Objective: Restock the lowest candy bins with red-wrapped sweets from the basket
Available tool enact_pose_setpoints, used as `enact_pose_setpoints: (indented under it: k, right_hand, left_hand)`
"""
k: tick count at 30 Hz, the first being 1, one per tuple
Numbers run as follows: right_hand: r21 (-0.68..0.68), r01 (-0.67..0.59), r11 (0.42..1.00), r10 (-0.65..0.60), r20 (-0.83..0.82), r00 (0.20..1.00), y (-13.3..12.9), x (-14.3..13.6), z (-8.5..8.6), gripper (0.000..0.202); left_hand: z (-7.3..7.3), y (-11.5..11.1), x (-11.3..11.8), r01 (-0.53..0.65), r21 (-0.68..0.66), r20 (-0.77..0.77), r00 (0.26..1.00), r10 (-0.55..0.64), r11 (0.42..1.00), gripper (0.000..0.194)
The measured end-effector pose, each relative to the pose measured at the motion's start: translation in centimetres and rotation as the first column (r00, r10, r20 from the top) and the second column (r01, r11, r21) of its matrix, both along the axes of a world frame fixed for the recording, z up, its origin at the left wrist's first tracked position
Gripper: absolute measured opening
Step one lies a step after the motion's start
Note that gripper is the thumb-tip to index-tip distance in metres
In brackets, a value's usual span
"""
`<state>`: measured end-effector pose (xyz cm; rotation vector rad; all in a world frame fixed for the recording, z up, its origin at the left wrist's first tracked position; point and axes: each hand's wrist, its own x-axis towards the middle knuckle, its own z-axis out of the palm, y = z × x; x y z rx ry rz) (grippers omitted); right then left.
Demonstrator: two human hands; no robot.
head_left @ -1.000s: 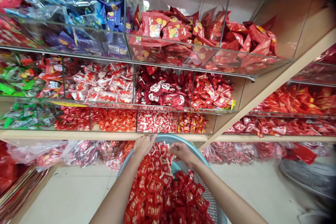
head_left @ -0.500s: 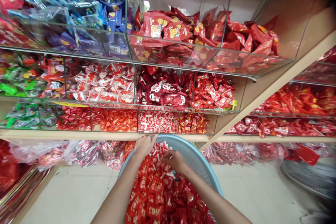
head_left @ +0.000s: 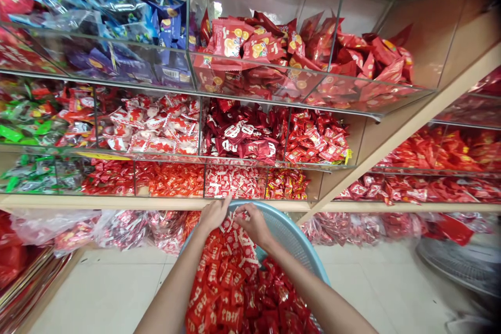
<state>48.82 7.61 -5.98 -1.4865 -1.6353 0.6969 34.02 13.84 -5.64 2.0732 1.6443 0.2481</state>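
A light blue perforated basket (head_left: 291,227) holds red-and-white wrapped candies (head_left: 238,245), orange-red packets (head_left: 219,284) and darker red packets (head_left: 270,292). At its far left rim is my left hand (head_left: 214,215), with a finger stretched out toward the shelf edge; whether it holds anything is hidden. My right hand (head_left: 252,223) is over the red-and-white candies at the far side of the basket, its fingers curled in toward my left hand. What its fingertips hold, if anything, is too small to name.
Behind the basket, shelves with a wooden edge (head_left: 156,202) and clear dividers hold candies in several compartments. Plastic bags of candy (head_left: 125,227) lie beneath. A round fan-like grille (head_left: 462,266) stands on the tiled floor at right.
My right hand has moved up and left across the basket, closer to my left hand. The left hand has shifted slightly, and more red-and-white candies show below the right hand.
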Motion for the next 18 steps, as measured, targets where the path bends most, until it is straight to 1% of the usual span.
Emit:
enact_pose_setpoints:
  k: [2, 4, 7, 11, 14, 18]
  right_hand:
    - [0.057, -0.023, 0.998, 0.022, 0.031, 0.999, 0.0, -1.4, -0.2, 0.008]
    - [0.103, -0.042, 0.994, 0.036, 0.064, 0.997, -0.1, -2.7, -0.7, 0.010]
    - [0.139, -0.054, 0.989, 0.035, 0.141, 0.989, -0.2, -3.9, -1.7, 0.017]
    - [0.139, -0.068, 0.988, 0.034, 0.236, 0.971, 0.0, -4.3, -2.5, 0.021]
    - [0.152, -0.070, 0.986, 0.034, 0.230, 0.973, 0.0, -4.2, -2.5, 0.021]
    - [0.166, -0.035, 0.986, 0.012, 0.142, 0.990, -0.1, -4.0, -1.9, 0.020]
  left_hand:
    - [0.2, 0.2, -0.3, -0.004, -0.049, 0.102, 0.995, 0.009, 0.999, 0.073]
    - [0.2, 0.4, -0.6, -0.005, -0.072, 0.176, 0.984, 0.017, 0.997, 0.069]
    - [0.1, 0.5, -0.9, -0.024, -0.074, 0.211, 0.977, 0.039, 0.997, 0.065]
    - [-0.1, 0.4, -0.9, -0.041, -0.079, 0.230, 0.971, 0.058, 0.996, 0.063]
    - [0.0, 0.4, -0.9, -0.040, -0.085, 0.234, 0.970, 0.059, 0.996, 0.062]
    - [0.2, 0.4, -0.9, -0.028, -0.087, 0.242, 0.969, 0.048, 0.996, 0.064]
